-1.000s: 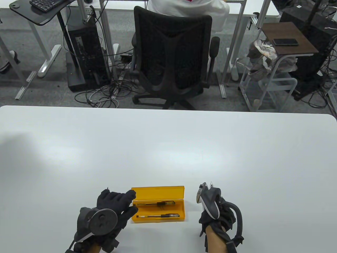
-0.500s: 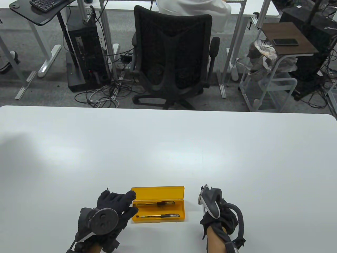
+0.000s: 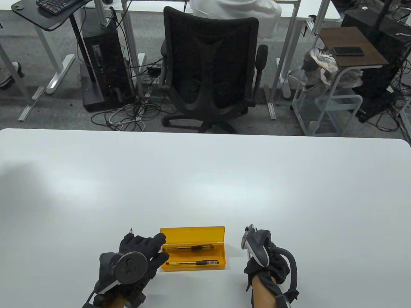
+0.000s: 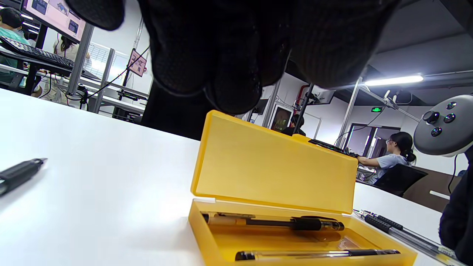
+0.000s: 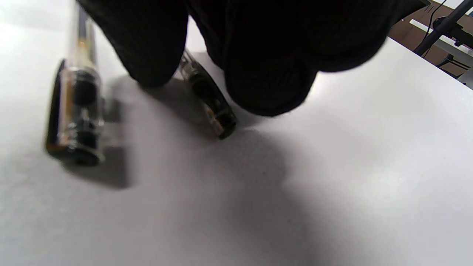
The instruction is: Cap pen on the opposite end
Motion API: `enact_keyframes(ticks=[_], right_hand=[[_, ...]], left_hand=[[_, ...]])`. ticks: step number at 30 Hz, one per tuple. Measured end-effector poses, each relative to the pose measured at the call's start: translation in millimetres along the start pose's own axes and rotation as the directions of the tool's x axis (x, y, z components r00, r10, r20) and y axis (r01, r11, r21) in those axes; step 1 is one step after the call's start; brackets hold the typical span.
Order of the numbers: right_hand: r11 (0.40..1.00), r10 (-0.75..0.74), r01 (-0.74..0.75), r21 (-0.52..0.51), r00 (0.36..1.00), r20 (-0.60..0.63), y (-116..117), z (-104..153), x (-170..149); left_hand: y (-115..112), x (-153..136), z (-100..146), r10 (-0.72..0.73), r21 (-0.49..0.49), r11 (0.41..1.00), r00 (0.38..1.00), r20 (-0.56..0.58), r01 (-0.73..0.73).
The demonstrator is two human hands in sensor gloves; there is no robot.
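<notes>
An open yellow pen case [image 3: 192, 235] lies near the table's front edge with two pens [image 3: 192, 263] inside; it also shows in the left wrist view [image 4: 273, 173]. My left hand [image 3: 154, 248] lies open, fingers spread, fingertips touching the case's left end. A dark pen tip [image 3: 130, 230] pokes out beyond it and shows in the left wrist view [image 4: 20, 171]. My right hand [image 3: 268, 256] is curled on the table right of the case. In the right wrist view its fingertips [image 5: 266, 85] close around a clear pen [image 5: 210, 105] lying on the table. A second capped pen [image 5: 77, 122] lies beside it.
The white table [image 3: 205, 179] stretches far beyond the case. Past its far edge stand a black office chair [image 3: 210, 64] and desks. In the left wrist view two pens [image 4: 395, 227] lie right of the case, near the right hand's tracker [image 4: 445, 125].
My right hand has drawn back a little toward the front edge, and the pen ends that stuck out beyond it are now hidden. My left hand has shifted slightly right.
</notes>
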State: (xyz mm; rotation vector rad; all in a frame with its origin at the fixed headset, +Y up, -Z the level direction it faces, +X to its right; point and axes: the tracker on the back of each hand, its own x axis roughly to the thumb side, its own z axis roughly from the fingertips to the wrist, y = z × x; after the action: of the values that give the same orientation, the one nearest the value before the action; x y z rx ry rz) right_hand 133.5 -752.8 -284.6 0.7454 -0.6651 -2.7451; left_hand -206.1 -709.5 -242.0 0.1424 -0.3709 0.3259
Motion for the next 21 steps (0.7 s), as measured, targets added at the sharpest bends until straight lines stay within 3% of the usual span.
enact_keyframes(ticks=[10, 12, 17, 21], right_hand=[[0.999, -0.045, 0.045, 0.022, 0.999, 0.008, -3, 4, -2], [0.997, -0.07, 0.07, -0.012, 0.997, 0.009, -8, 6, -3], [0.938, -0.176, 0.197, -0.285, 0.98, 0.095, -32, 25, -1], [0.89, -0.26, 0.336, -0.308, 0.929, 0.263, -43, 43, 14]], left_hand=[[-1, 1, 0, -0.014, -0.014, 1.0, 1.0, -0.013, 0.013], [-3, 2, -1, -0.028, -0.022, 0.999, 0.999, -0.015, 0.028], [-15, 6, -7, -0.11, -0.077, 0.991, 0.993, -0.033, 0.107], [-30, 13, -15, -0.247, -0.151, 0.958, 0.969, -0.003, 0.243]])
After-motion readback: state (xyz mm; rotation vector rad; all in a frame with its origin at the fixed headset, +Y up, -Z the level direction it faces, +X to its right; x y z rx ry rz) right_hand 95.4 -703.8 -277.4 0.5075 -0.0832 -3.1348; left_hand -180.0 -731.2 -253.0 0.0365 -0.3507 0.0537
